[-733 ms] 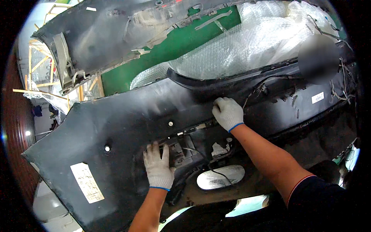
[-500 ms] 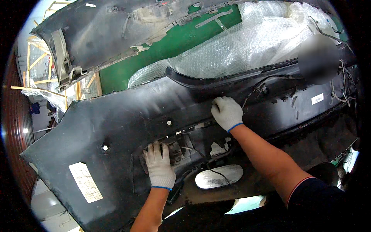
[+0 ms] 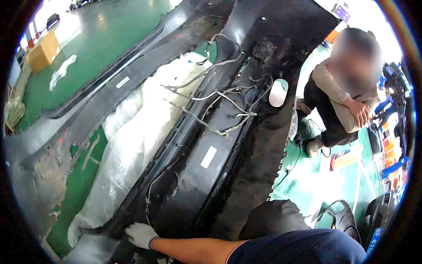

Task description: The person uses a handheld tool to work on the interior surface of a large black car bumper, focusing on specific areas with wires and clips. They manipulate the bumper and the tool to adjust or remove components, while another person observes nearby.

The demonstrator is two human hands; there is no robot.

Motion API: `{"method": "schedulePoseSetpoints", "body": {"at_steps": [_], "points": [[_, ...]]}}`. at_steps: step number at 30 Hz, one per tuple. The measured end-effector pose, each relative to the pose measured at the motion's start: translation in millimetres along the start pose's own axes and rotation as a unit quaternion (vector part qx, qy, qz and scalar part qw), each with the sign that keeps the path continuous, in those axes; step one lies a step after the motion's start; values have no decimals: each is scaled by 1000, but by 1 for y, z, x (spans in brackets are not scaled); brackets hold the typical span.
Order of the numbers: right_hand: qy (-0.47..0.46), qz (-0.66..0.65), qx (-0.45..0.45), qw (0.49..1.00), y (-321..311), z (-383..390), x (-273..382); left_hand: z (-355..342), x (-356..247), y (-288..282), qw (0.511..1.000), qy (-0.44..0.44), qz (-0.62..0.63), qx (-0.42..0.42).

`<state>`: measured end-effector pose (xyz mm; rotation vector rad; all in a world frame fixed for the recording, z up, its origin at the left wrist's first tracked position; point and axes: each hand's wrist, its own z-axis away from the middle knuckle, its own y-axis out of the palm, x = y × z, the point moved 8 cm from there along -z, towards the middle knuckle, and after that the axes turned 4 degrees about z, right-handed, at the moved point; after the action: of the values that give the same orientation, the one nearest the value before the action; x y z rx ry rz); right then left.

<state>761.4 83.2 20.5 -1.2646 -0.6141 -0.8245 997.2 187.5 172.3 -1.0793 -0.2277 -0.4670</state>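
Note:
My right hand (image 3: 141,235), in a white knitted glove with a blue cuff, is at the bottom of the view. Its fingers curl down at the surface of a long black bumper cover (image 3: 190,199). Whatever they may hold is hidden. Close by the glove, a dark cable (image 3: 148,198) runs up along the cover. Farther up the same cover, a tangle of grey and white wiring (image 3: 226,97) spreads across it, beyond a white label (image 3: 209,157). My left hand is out of the picture.
Left of the cover lies crumpled bubble wrap (image 3: 127,154), with another dark bumper cover (image 3: 99,97) beyond. A person (image 3: 338,94) crouches at the right. A cardboard box (image 3: 43,52) stands on the green floor (image 3: 103,33) at far left. A black bag (image 3: 340,220) lies lower right.
The view has swung to the right along the bumper cover. My left hand has left the picture, and a crouching person has come into it. My right hand still rests at the cover.

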Motion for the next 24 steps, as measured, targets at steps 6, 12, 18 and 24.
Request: {"method": "schedulePoseSetpoints", "body": {"at_steps": [6, 12, 18, 24], "points": [[1, -43, 64, 997, 4, -5, 9, 1, 13, 3, 1000, -4, 11, -4], [-12, -18, 30, 999, 18, -10, 5, 0, 11, 3, 1000, -12, -1, -4], [-1, -14, 33, 999, 12, -8, -2, 0, 7, 7, 999, -14, 36, -19], [11, 22, 35, 999, 19, -9, 5, 0, 18, 9, 996, -26, 80, -13]]}}
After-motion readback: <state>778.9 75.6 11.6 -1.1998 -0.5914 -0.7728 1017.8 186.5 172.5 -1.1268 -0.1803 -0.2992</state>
